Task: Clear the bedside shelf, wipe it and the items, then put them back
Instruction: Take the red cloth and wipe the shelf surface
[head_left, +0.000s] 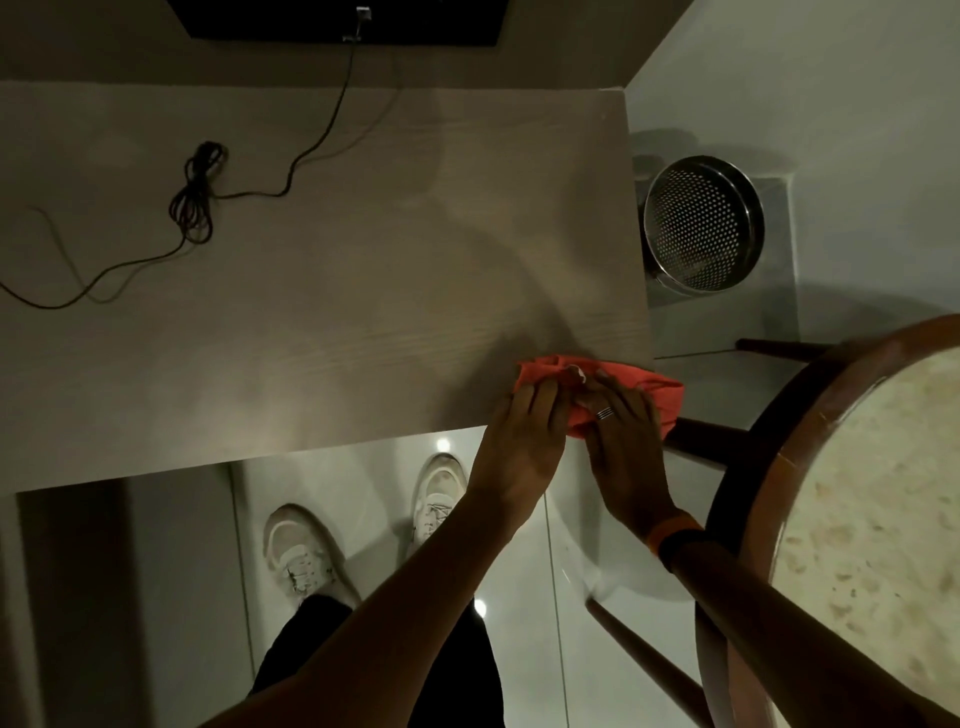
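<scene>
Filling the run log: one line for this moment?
stage: wiping | both hands, left hand, right hand, on red cloth | shelf near-right corner | cable still on shelf

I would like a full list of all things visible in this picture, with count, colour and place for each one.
shelf: one, pale wood, centre and left.
cloth: one, red-orange, near right corner of the shelf, under both hands.
cable: one, black, partly coiled, left on the shelf, running up to a dark panel.
dark panel: one, black, top edge.
bin: one, perforated metal, on the floor right of the shelf.
chair: one, dark wood with pale seat, right side.
shoes: two, white, on the floor below.
wristband: one, orange, right wrist.
ring: one, silver, right hand.
left hand: on the cloth.
right hand: on the cloth.
</scene>
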